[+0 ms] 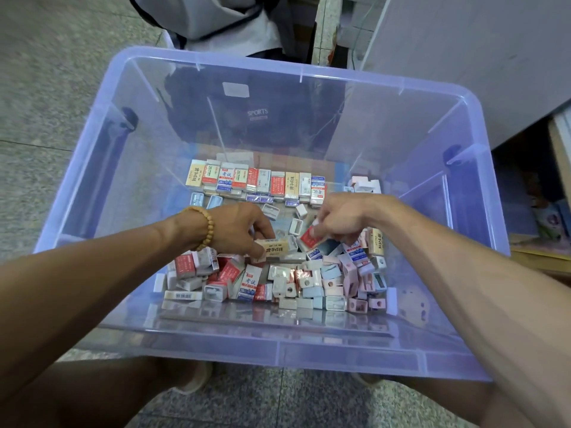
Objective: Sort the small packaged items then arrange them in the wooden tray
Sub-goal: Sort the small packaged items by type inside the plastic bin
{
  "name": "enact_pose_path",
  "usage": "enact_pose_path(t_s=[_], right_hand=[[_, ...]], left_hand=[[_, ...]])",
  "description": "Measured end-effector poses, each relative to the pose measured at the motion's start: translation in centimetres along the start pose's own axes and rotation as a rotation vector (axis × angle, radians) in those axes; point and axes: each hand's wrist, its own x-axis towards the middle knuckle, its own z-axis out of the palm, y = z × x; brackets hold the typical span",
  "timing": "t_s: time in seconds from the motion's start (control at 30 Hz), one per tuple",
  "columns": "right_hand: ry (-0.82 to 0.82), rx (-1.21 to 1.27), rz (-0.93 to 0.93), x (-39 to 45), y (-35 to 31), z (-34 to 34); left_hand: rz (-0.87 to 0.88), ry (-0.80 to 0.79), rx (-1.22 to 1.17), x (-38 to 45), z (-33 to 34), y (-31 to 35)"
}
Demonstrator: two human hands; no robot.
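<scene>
In the clear blue bin (432,362) we note loose small packaged items (278,282) heaped nearest, our left hand (241,230) pinching a cream packet (276,249), our right hand (340,220) pinching a red packet (310,238), and beyond them a sorted row (256,182) standing upright along the far end of the wooden tray (335,168).

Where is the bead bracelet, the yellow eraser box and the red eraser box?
bead bracelet (206,227): head view, on the beads at the left wrist.
yellow eraser box (276,249): head view, on its printed front.
red eraser box (309,237): head view, on its red face.
</scene>
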Motion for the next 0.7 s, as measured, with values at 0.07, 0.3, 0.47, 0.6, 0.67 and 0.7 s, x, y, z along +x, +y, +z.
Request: enact_pose_path(t_s=[0.07,0.3,0.47,0.6,0.67,0.7], right_hand=[[0.023,-0.058,0.004,0.4,0.1,0.5],[0.215,-0.03,-0.086,1.2,-0.1,1.9],[0.208,-0.155,-0.1,1.3,-0.4,2.1],[0.132,-0.148,-0.104,1.2,-0.4,2.1],[0.078,-0.033,-0.098,1.0,-0.4,1.9],[0.067,0.056,-0.095,1.0,-0.4,1.7]], left_hand=[[-0.024,0.094,-0.02,-0.7,-0.8,0.5],[-0.128,0.267,-0.326,-4.7,-1.8,0.3],[-0.173,0.317,-0.468,-7.0,-1.5,0.0],[-0.208,0.348,-0.553,-7.9,-1.5,0.1],[-0.23,0.361,-0.589,-8.1,-1.6,0.1],[-0.242,0.368,-0.604,-8.2,-1.7,0.0]])
